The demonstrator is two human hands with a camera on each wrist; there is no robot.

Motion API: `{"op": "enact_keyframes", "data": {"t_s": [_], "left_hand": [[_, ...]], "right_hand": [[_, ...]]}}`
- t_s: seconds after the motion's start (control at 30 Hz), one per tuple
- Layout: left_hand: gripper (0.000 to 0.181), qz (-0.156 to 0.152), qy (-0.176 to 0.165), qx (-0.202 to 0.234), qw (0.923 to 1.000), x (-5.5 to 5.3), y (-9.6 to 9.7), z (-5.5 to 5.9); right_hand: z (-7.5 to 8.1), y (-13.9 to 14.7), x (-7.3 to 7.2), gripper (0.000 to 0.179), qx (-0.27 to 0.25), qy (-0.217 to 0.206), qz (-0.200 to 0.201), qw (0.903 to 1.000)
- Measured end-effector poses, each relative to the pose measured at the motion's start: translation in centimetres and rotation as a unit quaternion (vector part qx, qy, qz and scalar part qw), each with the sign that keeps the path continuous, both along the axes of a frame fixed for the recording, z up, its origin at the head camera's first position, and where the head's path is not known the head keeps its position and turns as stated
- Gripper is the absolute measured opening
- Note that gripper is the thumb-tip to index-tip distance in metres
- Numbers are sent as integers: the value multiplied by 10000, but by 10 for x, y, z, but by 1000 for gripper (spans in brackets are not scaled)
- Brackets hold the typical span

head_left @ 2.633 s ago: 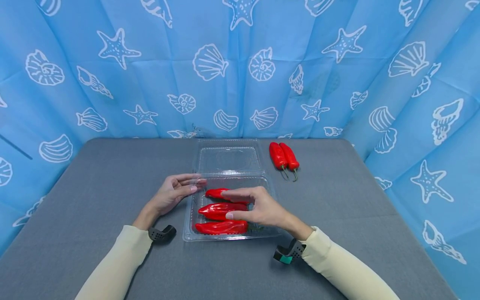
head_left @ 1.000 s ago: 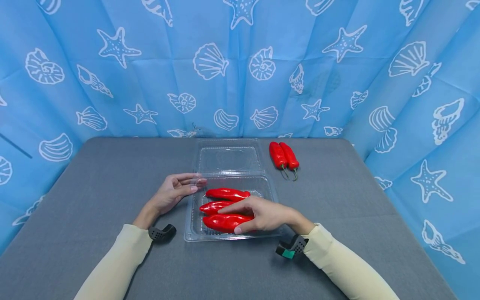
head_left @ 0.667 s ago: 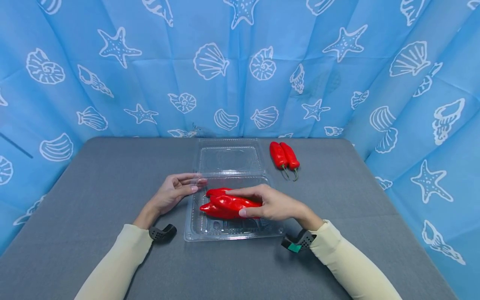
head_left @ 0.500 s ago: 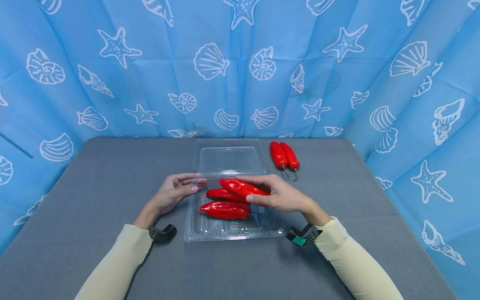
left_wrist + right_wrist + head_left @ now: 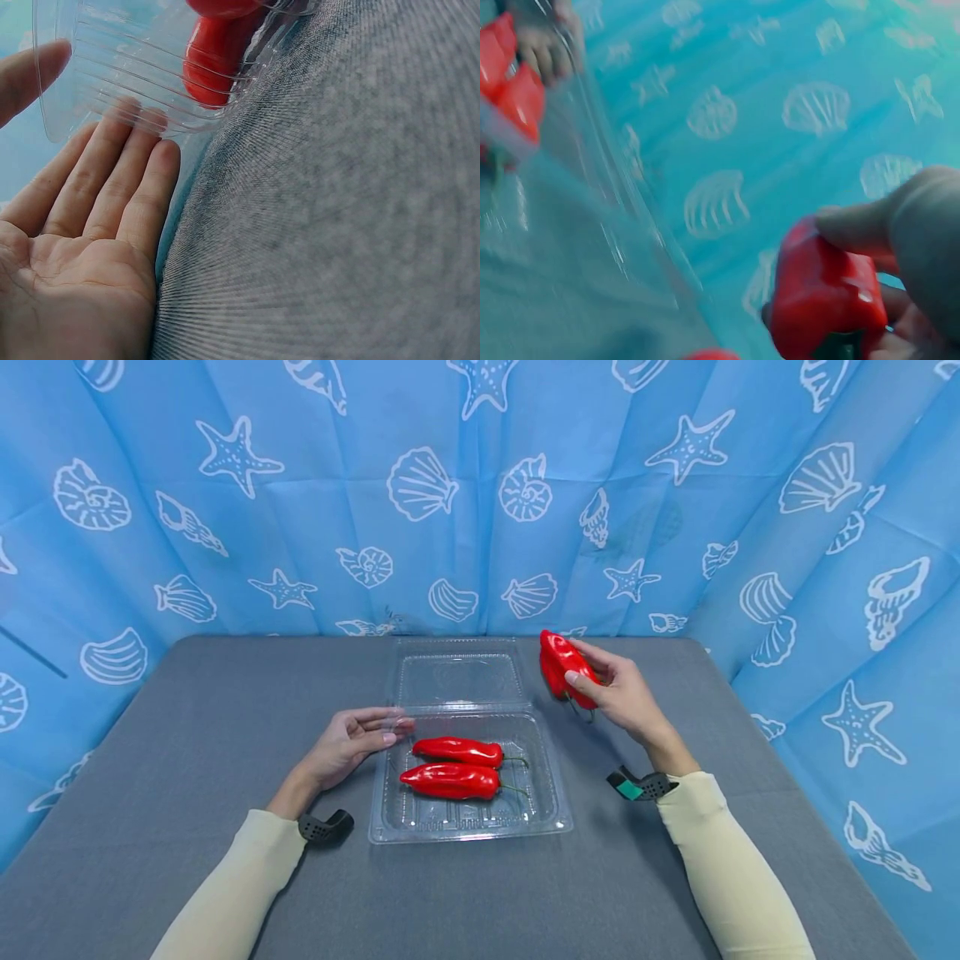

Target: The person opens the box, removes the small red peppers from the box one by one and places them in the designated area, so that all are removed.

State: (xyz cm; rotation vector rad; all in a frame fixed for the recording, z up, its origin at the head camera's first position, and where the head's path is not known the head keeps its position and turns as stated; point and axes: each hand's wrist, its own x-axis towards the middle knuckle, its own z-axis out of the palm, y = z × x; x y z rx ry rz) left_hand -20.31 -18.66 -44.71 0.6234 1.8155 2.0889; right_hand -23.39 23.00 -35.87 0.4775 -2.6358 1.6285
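Observation:
My right hand grips a red pepper between thumb and fingers, over the back right of the table. In the right wrist view the held pepper shows its green stem end. Below it, partly hidden, lie other red peppers with their stems toward me. My left hand rests at the left wall of a clear plastic clamshell container, its fingers straight against the plastic in the left wrist view. Inside lie two red peppers, a rear one and a front one, stems to the right.
The container's clear lid lies folded back behind the base. A grey cloth covers the table. Behind and around it hangs a blue curtain with white shells and starfish.
My right hand has lifted the frontmost pepper out of the container and carried it back and right, over the peppers on the table. My left hand has stayed in place.

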Motion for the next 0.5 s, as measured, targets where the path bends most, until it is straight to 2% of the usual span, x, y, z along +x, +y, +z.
{"op": "enact_keyframes", "data": {"t_s": [0.17, 0.3, 0.5], "left_hand": [[57, 3, -22, 12, 10000, 0, 0, 0], [56, 1, 6, -7, 10000, 0, 0, 0], [56, -11, 33, -3, 10000, 0, 0, 0]], "right_hand": [[-12, 25, -12, 61, -407, -41, -932, 9948], [-25, 40, -20, 62, -318, -172, -1590, 9866], [-48, 50, -30, 60, -119, -311, -2032, 9786]]}}
